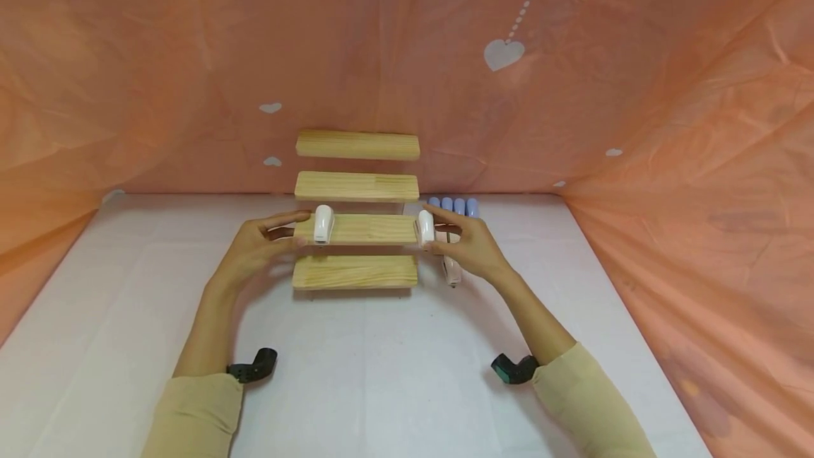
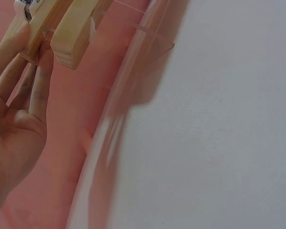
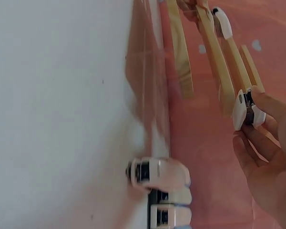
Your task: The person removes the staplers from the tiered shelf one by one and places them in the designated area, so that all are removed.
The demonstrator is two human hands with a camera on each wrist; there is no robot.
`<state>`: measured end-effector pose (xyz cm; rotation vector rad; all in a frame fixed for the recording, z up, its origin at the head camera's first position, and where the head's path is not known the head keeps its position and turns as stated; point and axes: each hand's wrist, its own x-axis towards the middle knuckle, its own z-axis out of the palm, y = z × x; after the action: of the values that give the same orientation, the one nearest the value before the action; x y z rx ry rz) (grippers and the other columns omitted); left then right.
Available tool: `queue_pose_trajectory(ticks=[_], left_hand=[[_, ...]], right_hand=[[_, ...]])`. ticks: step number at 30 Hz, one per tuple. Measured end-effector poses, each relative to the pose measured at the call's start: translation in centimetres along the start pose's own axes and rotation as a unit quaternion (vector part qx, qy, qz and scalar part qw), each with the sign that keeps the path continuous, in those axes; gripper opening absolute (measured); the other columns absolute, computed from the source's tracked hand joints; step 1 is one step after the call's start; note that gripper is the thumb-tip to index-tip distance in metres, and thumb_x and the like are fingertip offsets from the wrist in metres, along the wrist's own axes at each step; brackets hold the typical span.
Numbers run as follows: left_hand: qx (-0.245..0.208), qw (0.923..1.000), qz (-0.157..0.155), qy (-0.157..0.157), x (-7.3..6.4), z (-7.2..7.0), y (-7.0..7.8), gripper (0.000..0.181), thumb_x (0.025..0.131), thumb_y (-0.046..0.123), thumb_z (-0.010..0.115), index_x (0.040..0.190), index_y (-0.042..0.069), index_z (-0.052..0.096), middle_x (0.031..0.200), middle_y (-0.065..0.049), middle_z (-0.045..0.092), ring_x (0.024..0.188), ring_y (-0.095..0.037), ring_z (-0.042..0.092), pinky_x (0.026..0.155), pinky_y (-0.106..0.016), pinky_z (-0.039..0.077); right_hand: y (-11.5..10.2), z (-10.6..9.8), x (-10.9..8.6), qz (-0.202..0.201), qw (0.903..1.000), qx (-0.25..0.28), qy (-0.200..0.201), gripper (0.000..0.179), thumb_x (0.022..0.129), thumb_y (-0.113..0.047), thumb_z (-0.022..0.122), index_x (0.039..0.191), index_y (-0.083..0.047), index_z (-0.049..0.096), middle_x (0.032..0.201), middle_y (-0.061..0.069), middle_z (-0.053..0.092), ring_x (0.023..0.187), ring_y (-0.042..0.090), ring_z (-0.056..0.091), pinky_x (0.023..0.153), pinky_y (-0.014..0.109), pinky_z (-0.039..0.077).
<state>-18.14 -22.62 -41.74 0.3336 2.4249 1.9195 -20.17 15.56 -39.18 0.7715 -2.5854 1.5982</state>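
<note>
Several pale wooden shelf boards rise in steps on a clear stand. My left hand [image 1: 257, 246] pinches the left end of one wooden shelf [image 1: 369, 229] between thumb and fingers; the left wrist view shows this grip from the side. Close to those fingers, a white stapler [image 1: 323, 223] stands on that shelf. At the shelf's right end, my right hand [image 1: 470, 242] holds a second white stapler [image 1: 425, 227] between thumb and fingers. In the right wrist view this stapler [image 3: 239, 110] meets the board's end; whether its base rests fully on the wood I cannot tell.
A pinkish stapler [image 1: 452, 271] lies on the white table [image 1: 381, 373] right of the stand. Behind it is a row of blue rounded ends [image 1: 459, 206]. Two boards sit higher, one lower [image 1: 355, 273]. An orange-pink curtain [image 1: 381, 55] hangs at the back and sides.
</note>
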Motion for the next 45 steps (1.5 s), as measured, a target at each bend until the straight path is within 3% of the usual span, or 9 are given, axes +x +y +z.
queue_pose_trajectory(ticks=[6,11,19,27,30,37,45], left_hand=[[0.001,1.0000,0.001,0.002,0.0,-0.1,0.3,0.051,0.089,0.018,0.077,0.135,0.004,0.061,0.130,0.004,0.062,0.105,-0.011,0.061,0.084,-0.019,0.054],[0.007,0.9999,0.010,-0.003,0.1,-0.1,0.1,0.049,0.090,0.016,0.076,0.135,0.005,0.061,0.131,0.003,0.063,0.104,-0.010,0.062,0.083,-0.019,0.054],[0.004,0.9999,0.013,0.000,0.2,-0.1,-0.2,0.050,0.090,0.017,0.076,0.135,0.003,0.061,0.130,0.007,0.063,0.105,-0.011,0.062,0.083,-0.019,0.054],[0.008,0.9996,0.027,-0.003,0.4,0.0,-0.1,0.049,0.090,0.017,0.076,0.135,0.003,0.061,0.128,0.007,0.064,0.103,-0.011,0.063,0.082,-0.019,0.055],[-0.003,0.9996,0.025,-0.009,0.6,0.0,0.0,0.050,0.090,0.016,0.076,0.135,0.003,0.060,0.129,0.005,0.063,0.104,-0.011,0.062,0.082,-0.019,0.055],[0.012,0.9996,0.023,-0.005,0.6,0.0,0.1,0.049,0.090,0.019,0.076,0.135,0.006,0.062,0.133,0.003,0.062,0.104,-0.012,0.062,0.083,-0.018,0.054],[0.013,0.9998,0.016,-0.005,0.6,0.0,0.1,0.049,0.090,0.020,0.076,0.136,0.007,0.062,0.131,0.004,0.063,0.105,-0.013,0.061,0.084,-0.018,0.053]], right_hand=[[0.7,-1.2,-0.8,0.015,0.9998,-0.009,0.005,0.066,0.080,-0.012,0.084,0.141,-0.012,0.057,0.129,0.011,0.065,0.111,0.027,0.066,0.090,0.047,0.055],[1.3,-1.8,-1.8,0.026,0.9995,-0.015,0.011,0.064,0.080,-0.009,0.084,0.139,-0.007,0.059,0.128,0.014,0.065,0.110,0.031,0.066,0.092,0.055,0.052],[2.4,-2.6,-3.0,0.051,0.9986,0.000,0.018,0.063,0.082,0.001,0.080,0.140,0.000,0.055,0.129,0.023,0.062,0.110,0.040,0.064,0.093,0.054,0.052],[0.3,-3.7,-4.7,0.065,0.9974,-0.027,0.017,0.062,0.081,0.007,0.077,0.138,0.010,0.051,0.129,0.028,0.060,0.108,0.044,0.064,0.093,0.055,0.051],[0.7,-3.8,-5.4,0.060,0.9977,-0.024,0.019,0.062,0.082,0.007,0.077,0.138,0.010,0.051,0.127,0.029,0.061,0.108,0.045,0.063,0.093,0.056,0.051],[5.3,-3.8,-5.9,0.071,0.9965,-0.033,0.028,0.062,0.081,-0.002,0.081,0.138,-0.002,0.057,0.123,0.022,0.065,0.108,0.037,0.066,0.090,0.042,0.056],[6.2,-3.0,-6.2,0.095,0.9935,-0.058,0.024,0.061,0.079,-0.005,0.083,0.136,-0.004,0.059,0.121,0.020,0.066,0.106,0.034,0.067,0.087,0.040,0.057]])
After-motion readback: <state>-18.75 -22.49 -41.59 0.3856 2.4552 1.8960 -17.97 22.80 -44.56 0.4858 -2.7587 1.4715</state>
